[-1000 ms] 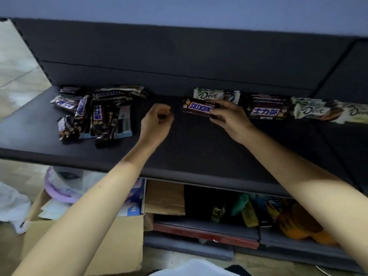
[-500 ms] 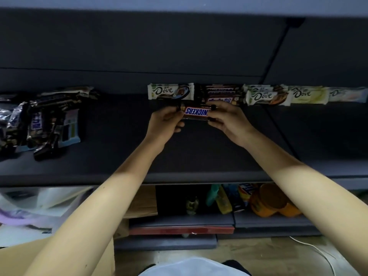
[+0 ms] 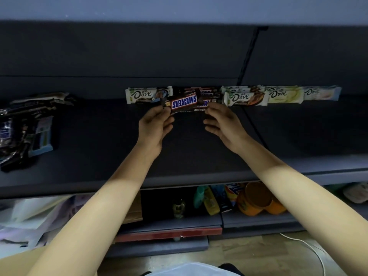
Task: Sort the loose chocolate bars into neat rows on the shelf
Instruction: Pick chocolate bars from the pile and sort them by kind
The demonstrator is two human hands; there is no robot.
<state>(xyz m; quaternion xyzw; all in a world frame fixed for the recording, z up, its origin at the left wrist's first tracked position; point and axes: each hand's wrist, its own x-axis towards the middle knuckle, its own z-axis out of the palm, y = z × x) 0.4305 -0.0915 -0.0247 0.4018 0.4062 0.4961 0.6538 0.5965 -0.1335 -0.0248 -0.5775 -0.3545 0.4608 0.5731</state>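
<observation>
Head view, nearest first: two bare forearms are stretched across the front lip of the shelf (image 3: 99,156). The left hand (image 3: 155,126) is closed in a pinch, with thumb and fingertips curled round the crimped left end of the Snickers bar (image 3: 184,103). The right hand (image 3: 224,124) is loosely spread, its fingers nearly straight and their tips at the bar's right end. Whether contact is made there cannot be told.

The bar is held just off the shelf, its logo upside down to the camera and slightly askew to the row. It sits directly in front of the Snickers stack (image 3: 201,92), which lies against the back panel. That stack is flanked by a Dove bar (image 3: 148,94) on its left and by more Dove bars (image 3: 246,98) running off to the right.

The step in hand is judged to be seating this bar with its stack. The bar should first be levelled and turned parallel to the back panel. The pinch is best kept until the wrapper is resting. The straight right fingers can then serve as a stop, so that the ends are squared with the bars beneath. Glossy wrappers are likely to slide, so light pressure is advised and the neighbouring Dove bars should not be nudged.

Well to the left, the loose pile (image 3: 29,126) has not been sorted.
</observation>
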